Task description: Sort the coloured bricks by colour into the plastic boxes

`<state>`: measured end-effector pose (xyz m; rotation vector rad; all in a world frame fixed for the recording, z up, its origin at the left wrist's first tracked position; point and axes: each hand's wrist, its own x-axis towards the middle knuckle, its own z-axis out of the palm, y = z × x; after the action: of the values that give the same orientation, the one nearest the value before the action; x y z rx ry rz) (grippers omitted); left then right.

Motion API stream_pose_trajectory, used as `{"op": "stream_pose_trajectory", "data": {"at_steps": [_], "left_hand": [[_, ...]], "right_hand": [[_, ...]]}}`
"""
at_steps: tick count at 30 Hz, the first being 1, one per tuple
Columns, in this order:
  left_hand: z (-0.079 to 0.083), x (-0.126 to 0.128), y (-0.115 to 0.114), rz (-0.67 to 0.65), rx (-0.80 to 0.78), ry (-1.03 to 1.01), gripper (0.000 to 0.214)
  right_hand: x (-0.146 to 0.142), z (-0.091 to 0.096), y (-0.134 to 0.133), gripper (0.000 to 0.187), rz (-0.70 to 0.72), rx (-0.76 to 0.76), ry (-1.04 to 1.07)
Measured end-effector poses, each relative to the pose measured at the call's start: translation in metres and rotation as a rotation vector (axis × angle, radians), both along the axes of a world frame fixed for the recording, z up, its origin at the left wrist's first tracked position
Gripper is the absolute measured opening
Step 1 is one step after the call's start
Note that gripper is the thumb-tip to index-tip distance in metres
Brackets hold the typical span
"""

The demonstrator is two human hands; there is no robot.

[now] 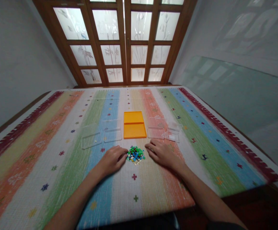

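Observation:
A small heap of tiny green, blue and white pieces (pixel 135 155) lies on the striped cloth (pixel 64 166) in front of me. My left hand (pixel 112 158) rests palm down just left of the heap, its fingers curled and its fingertips touching the heap's edge. Just right of the heap, my right hand (pixel 160 152) lies flat with its fingers stretched toward the pieces. Neither hand holds anything that I can see. Behind the heap sits an open orange box (pixel 134 125).
Two clear plastic boxes (pixel 91 140) (pixel 112 134) stand left of the orange box and two more (pixel 156 132) (pixel 173 135) to its right. Wooden glazed doors (pixel 124 41) close the far end. A glass pane (pixel 239 92) leans along the right wall.

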<state>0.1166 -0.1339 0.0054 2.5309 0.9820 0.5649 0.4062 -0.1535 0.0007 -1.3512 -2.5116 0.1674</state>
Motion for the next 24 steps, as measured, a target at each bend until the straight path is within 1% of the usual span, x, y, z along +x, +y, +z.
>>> {"op": "stream_pose_trajectory", "data": {"at_steps": [10, 17, 21, 24], "left_hand": [[0.003, 0.006, -0.001, 0.095, -0.154, 0.026, 0.018], [0.005, 0.013, -0.003, 0.166, -0.158, 0.032, 0.025], [0.004, 0.016, -0.003, 0.178, -0.166, 0.007, 0.023], [0.006, 0.013, -0.001, 0.181, -0.165, -0.021, 0.024]], "right_hand": [[0.000, 0.000, 0.000, 0.022, -0.009, -0.016, -0.017], [0.000, -0.001, 0.000, 0.022, -0.008, -0.017, -0.003], [0.000, -0.002, 0.001, 0.023, -0.003, -0.014, 0.008], [0.001, -0.003, 0.001, 0.023, 0.004, -0.021, 0.014]]}}
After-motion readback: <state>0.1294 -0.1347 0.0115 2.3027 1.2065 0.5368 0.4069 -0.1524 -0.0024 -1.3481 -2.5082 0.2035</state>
